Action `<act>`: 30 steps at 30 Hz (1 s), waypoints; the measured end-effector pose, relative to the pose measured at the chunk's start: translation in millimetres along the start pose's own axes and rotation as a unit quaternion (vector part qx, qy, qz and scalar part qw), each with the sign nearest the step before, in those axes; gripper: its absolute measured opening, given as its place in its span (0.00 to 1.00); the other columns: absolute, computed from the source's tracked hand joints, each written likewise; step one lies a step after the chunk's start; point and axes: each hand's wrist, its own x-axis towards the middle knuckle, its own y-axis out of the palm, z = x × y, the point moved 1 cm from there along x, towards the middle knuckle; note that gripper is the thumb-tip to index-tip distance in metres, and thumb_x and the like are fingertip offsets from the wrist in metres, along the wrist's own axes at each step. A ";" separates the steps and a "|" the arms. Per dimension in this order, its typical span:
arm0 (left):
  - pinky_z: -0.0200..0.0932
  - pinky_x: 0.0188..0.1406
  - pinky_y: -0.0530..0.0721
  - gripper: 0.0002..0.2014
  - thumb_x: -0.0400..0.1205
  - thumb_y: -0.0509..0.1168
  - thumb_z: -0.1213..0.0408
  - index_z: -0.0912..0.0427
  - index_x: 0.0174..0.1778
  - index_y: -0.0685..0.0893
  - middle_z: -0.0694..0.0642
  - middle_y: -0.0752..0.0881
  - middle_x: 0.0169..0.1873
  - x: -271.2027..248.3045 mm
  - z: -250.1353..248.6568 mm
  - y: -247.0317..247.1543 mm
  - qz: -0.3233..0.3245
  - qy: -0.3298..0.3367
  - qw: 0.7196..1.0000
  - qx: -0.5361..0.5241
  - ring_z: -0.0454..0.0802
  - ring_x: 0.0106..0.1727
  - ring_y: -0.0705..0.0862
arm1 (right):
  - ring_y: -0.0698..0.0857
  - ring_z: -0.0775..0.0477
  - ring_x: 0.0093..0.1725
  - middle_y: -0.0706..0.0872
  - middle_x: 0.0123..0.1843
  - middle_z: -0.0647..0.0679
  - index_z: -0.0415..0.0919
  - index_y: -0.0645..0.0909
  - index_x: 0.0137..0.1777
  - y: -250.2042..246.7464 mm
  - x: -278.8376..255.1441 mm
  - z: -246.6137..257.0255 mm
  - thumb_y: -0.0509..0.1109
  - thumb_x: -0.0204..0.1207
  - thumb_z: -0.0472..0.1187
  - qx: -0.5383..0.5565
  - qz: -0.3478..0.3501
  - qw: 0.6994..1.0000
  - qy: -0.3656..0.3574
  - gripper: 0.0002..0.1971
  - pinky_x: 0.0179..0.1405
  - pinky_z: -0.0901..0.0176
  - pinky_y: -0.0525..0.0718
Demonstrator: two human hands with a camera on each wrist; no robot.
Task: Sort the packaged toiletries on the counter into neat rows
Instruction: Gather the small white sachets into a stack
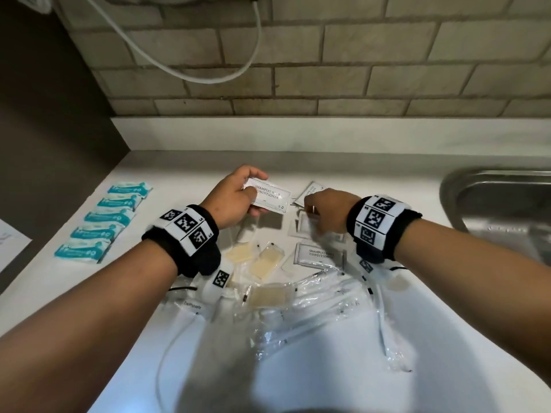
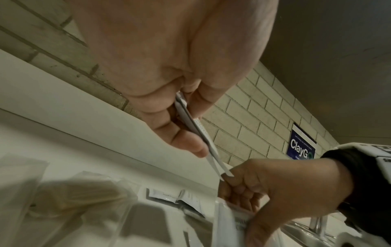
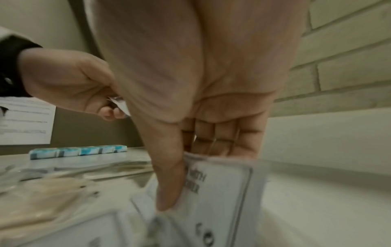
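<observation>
Five teal packets (image 1: pixel 103 220) lay in a row; our left hand (image 1: pixel 235 201) gripped gathered shampoo sachets (image 1: pixel 269 195); our right hand (image 1: pixel 325 211) pinched another sachet (image 3: pixel 220 192); most of the pile (image 1: pixel 298 296) remained unsorted.

Bare forearms, black wristbands (image 1: pixel 190 234) on both wrists, white panels of square black-and-white markers, thin black cable (image 1: pixel 182 289)

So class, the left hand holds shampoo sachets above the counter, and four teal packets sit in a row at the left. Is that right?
Not quite: the head view shows five teal packets in that row, not four. The rest stands: the left hand holds shampoo sachets above the counter.
</observation>
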 end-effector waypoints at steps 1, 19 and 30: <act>0.38 0.30 0.85 0.18 0.86 0.51 0.76 0.47 0.52 0.78 0.57 0.85 0.50 -0.7 -1.1 -0.3 -0.001 0.004 1.000 -0.002 0.42 0.28 0.88 | 0.83 0.46 0.48 0.85 0.52 0.49 0.45 0.80 0.55 -3.4 0.8 -1.2 0.74 0.68 0.35 -0.004 -0.010 1.000 0.002 0.15 0.41 0.58 0.80; 0.38 0.31 0.87 0.16 0.86 0.50 0.77 0.52 0.54 0.76 0.62 0.85 0.51 -7.7 -7.9 -1.1 0.017 0.024 1.000 -0.002 0.52 0.36 0.89 | 0.86 0.45 0.52 0.89 0.52 0.47 0.40 0.83 0.56 21.3 -23.8 17.1 0.78 0.67 0.34 0.027 0.101 0.994 0.008 0.17 0.54 0.52 0.85; 0.43 0.35 0.87 0.16 0.85 0.51 0.79 0.55 0.57 0.76 0.59 0.84 0.53 16.0 -6.1 -3.6 0.001 0.013 1.000 -0.008 0.52 0.38 0.88 | 0.83 0.46 0.49 0.84 0.48 0.50 0.41 0.84 0.52 -26.8 20.6 6.8 0.74 0.67 0.32 -0.020 0.056 0.998 0.006 0.13 0.50 0.59 0.79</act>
